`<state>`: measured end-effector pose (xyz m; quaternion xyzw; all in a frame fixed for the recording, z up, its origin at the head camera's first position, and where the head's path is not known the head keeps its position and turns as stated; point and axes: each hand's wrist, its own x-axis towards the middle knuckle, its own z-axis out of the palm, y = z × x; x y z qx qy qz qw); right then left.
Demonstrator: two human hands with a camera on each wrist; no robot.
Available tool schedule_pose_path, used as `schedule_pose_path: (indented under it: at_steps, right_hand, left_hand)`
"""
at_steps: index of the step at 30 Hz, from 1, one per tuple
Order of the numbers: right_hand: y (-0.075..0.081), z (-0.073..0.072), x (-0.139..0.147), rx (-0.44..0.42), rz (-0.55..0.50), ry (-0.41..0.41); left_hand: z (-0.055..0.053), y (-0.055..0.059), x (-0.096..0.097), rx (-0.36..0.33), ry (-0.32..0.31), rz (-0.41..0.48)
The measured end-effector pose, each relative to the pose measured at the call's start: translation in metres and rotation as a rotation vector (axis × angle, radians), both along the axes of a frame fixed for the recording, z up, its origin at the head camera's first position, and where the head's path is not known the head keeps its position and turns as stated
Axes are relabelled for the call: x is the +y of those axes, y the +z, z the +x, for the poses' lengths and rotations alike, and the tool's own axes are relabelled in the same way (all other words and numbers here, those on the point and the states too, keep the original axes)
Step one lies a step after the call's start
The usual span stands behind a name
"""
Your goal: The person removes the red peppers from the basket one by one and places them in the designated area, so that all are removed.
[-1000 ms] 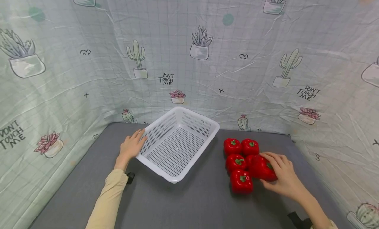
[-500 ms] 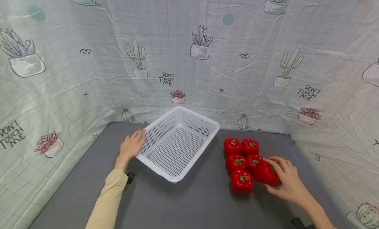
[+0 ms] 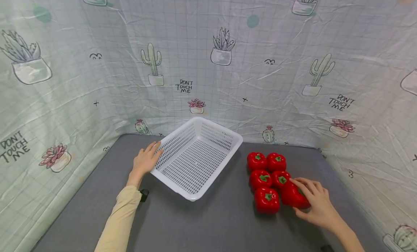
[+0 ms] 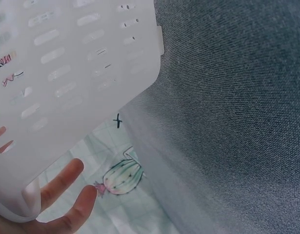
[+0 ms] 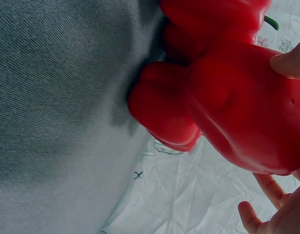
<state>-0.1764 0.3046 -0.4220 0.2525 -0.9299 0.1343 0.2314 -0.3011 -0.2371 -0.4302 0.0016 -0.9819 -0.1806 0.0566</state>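
Note:
In the head view my left hand (image 3: 145, 160) holds the left rim of a white perforated plastic basket (image 3: 177, 191). The left wrist view shows fingertips (image 4: 67, 179) past the rim and skin through the wall's slots. On the right, my right hand (image 3: 317, 204) grips a large red bell pepper (image 3: 291, 196), which lies tilted, its stem partly covered by the fingers. The thumb (image 5: 291, 62) presses one side of it in the right wrist view. Close beside it sit several more red bell peppers (image 3: 266, 200) with green stems.
Both the basket and the peppers rest on a grey cloth-covered table (image 3: 224, 223). A pale curtain (image 3: 208, 78) printed with cacti surrounds it at the back and sides. No other peppers show inside the basket.
My right hand has moved the gripped pepper right and toward me, uncovering the stem of the pepper beside it. The left hand and basket stay in place.

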Motion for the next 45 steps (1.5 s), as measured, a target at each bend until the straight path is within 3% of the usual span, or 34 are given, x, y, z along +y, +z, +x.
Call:
schedule_pose_path:
  at_steps: [21, 45]
  right_hand:
    - [-0.023, -0.002, -0.005, -0.086, 0.050, -0.004]
    - [-0.033, -0.003, -0.008, -0.146, 0.068, -0.015]
  left_hand:
    - [0.000, 0.002, 0.001, -0.003, 0.006, 0.004]
    - [0.001, 0.002, 0.000, 0.004, 0.005, 0.006]
